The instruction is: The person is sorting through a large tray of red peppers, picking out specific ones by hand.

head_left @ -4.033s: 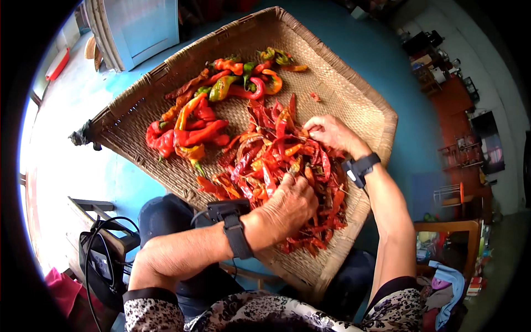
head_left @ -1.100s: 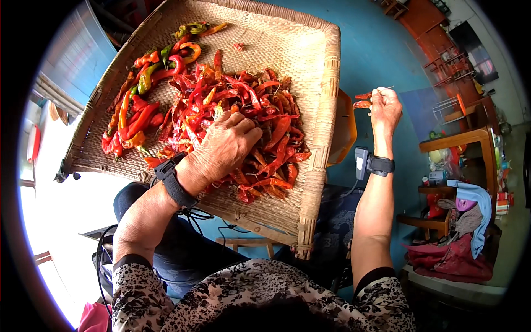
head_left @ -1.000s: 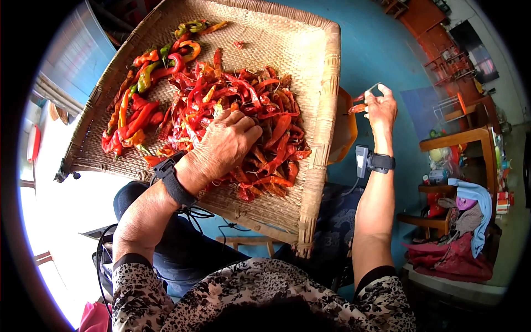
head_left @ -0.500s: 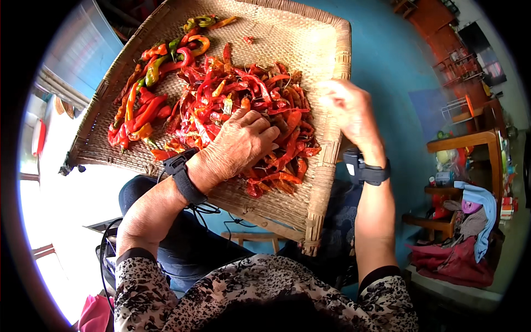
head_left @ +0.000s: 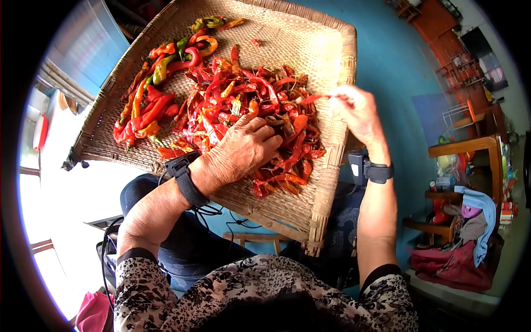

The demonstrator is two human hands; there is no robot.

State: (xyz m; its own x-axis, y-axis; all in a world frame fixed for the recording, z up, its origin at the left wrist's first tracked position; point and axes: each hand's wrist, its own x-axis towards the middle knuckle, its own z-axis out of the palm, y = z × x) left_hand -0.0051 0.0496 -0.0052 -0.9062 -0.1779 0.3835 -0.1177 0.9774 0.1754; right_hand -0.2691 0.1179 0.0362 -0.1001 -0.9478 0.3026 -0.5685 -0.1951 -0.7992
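Note:
A heap of wrinkled red chili peppers (head_left: 221, 88) lies in the woven basket tray (head_left: 276, 22). My left hand (head_left: 249, 144) rests on the near side of this heap, its fingers bent and close together. Their tips are sunk among the peppers, so whatever they grip is hidden. Over the tray's right rim my right hand (head_left: 357, 113) pinches a thin red chili pepper (head_left: 314, 99), which points left toward the heap. Along the tray's left side lies a separate group of smoother red, orange and green peppers (head_left: 156, 110).
The tray sits over my legs, its near right corner (head_left: 314, 243) close to my body. Black cables (head_left: 206, 211) hang below its near edge. A wooden stool (head_left: 257, 237) shows underneath. On the right, a wooden chair (head_left: 464, 146) holds clothes (head_left: 451, 265).
My right hand, blurred before, is now sharper and turned, with the red chili pepper showing in its fingertips. The left hand stays on the heap. Tray and peppers sit slightly farther right in view.

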